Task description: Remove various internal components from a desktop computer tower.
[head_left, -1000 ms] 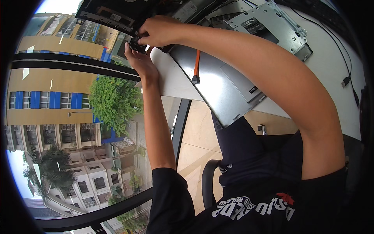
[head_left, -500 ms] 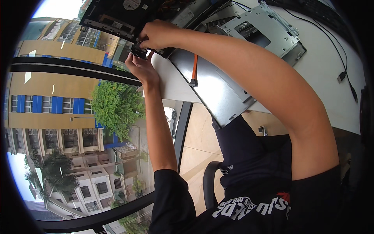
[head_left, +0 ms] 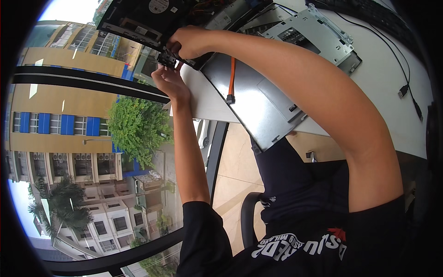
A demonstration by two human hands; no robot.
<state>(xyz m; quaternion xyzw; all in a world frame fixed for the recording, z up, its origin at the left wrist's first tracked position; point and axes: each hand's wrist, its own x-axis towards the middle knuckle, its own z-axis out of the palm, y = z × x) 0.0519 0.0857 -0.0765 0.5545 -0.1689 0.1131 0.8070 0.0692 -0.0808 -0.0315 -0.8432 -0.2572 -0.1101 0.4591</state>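
Small black blocky part is far left, right at the near edge of the open black metal computer case.

Left hand: grip pinches the part from its near side, fingertips only. Right hand: fingers curled at the case edge just beyond the part; what they grasp, if anything, is hidden, so can't tell. Also can't tell if the part is fastened or loose.

How I'd do it: left takes the part's weight and keeps it square to the case edge; right does the fine work, wrist braced on the frame. Push or pull straight, no twisting. If it binds, back off and check for a catch or wire. Right hand blocks the view, so turn the case a bit.

Watch the bare silver sheet-metal panel: sticks out past the near edge of the white bench, right forearm passes above it. Easy to bump. Orange flat cable with a black plug lies over it; don't snag. Grey metal bracket sits far right, clear of both hands.
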